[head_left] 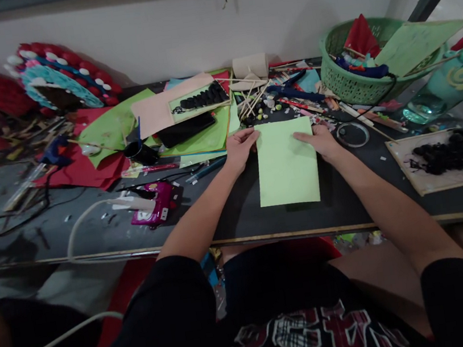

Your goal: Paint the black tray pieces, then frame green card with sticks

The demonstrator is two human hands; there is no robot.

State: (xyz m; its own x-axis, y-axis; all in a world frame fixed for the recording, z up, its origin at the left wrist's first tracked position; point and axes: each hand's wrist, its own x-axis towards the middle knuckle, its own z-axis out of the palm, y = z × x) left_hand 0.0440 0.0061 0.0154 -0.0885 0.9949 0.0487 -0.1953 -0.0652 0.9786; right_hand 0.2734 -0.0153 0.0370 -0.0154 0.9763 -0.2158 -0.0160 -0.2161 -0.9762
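A light green sheet of paper (286, 168) is held in front of me over the dark table, its long side running toward me. My left hand (242, 148) pinches its upper left edge between thumb and fingers. On the opposite edge, my right hand (320, 141) grips the sheet, with the thumb lying on top and the fingers mostly hidden beneath. Just beyond the paper lie thin wooden sticks (252, 99) and small scraps. A roll of tape (352, 134) rests to the right of my right hand.
A green basket (345, 77) with craft pieces stands back right, beside a tilted bottle (439, 87). A board with black lumps (412, 171) lies at the right. Leftward are a purple power adapter (160, 203) with cables, a black cup (140, 152) and coloured paper (105, 131).
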